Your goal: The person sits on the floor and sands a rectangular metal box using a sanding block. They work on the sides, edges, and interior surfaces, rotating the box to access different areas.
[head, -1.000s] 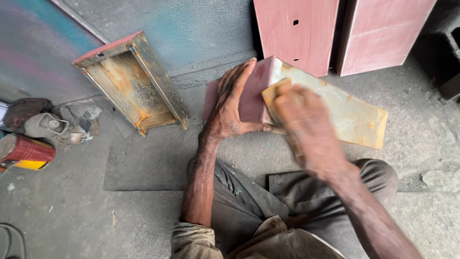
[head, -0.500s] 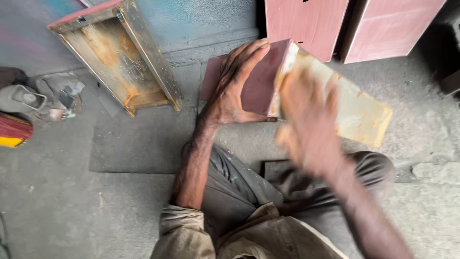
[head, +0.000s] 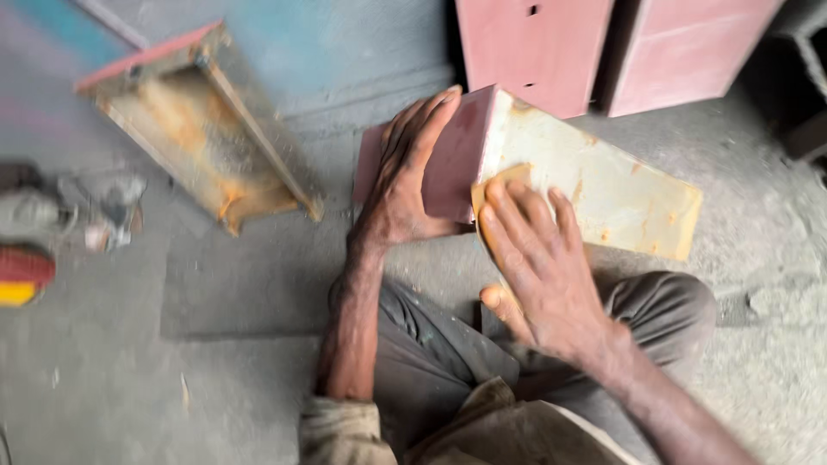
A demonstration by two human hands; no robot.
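Sanding step: keep sandpaper (head: pixel 498 185) flat, even strokes along the pale rusty face of the metal box (head: pixel 594 185), propped on the floor by the knees. Right hand (head: pixel 538 263) palm-down, fingers spread, pressing the paper. Left hand (head: pixel 409 176) wrapped over the pink end, steadying it.

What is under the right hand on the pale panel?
A yellowish sheet shows beside the right hand on the pale panel. The hand covers most of it.

Bare hands (head: pixel 405 185), rolled-up khaki sleeve (head: pixel 340 430), dusty grey trousers (head: pixel 431 353).
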